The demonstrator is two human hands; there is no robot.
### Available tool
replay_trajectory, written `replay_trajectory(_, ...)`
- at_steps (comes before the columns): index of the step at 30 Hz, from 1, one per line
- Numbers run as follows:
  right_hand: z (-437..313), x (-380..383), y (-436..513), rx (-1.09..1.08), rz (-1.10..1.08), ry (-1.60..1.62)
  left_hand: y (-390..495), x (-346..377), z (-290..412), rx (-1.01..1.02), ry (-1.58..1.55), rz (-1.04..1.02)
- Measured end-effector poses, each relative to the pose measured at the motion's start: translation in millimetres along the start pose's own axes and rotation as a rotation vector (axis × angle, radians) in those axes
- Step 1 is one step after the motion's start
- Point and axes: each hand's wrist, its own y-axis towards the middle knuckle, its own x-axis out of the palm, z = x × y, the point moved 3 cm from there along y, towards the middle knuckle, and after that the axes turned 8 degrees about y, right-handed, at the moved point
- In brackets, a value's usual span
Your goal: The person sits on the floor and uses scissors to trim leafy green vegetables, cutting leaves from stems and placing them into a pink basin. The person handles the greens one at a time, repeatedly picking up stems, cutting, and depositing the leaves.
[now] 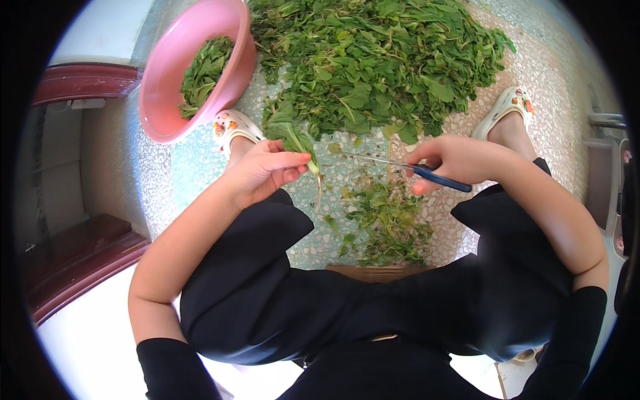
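My left hand (pixel 267 170) grips a leafy green plant (pixel 297 140) near its stem, its thin pale root hanging down below the fingertips. To the right, my right hand (pixel 450 160) is closed on a small knife (pixel 435 176) with a dark blue handle. The knife's narrow blade points left towards the root, with a gap between them. Beyond both hands a large heap of leafy greens (pixel 370 65) lies on the speckled floor. A smaller pile of trimmed leaves and roots (pixel 387 220) lies between my legs.
A pink plastic basin (pixel 200 30), tilted on its side in the view, holds some greens at the upper left. My feet in white clogs (pixel 510 105) stand either side of the heap. A brown board edge (pixel 380 272) shows by my lap, and a dark red door frame (pixel 95 82) stands left.
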Motion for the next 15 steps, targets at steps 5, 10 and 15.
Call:
replay_trajectory(5, -8, 1, -8, -0.071, -0.051, -0.05, -5, -2, 7, 0.156, 0.186, -0.064)
replay_trajectory(10, -13, 7, -8, -0.084, -0.073, -0.051, -2, -1, 1, 0.134, 0.335, -0.025)
replay_trajectory(15, -15, 9, -5, -0.112, -0.127, -0.063, -4, 7, 2, 0.092, 0.339, -0.075)
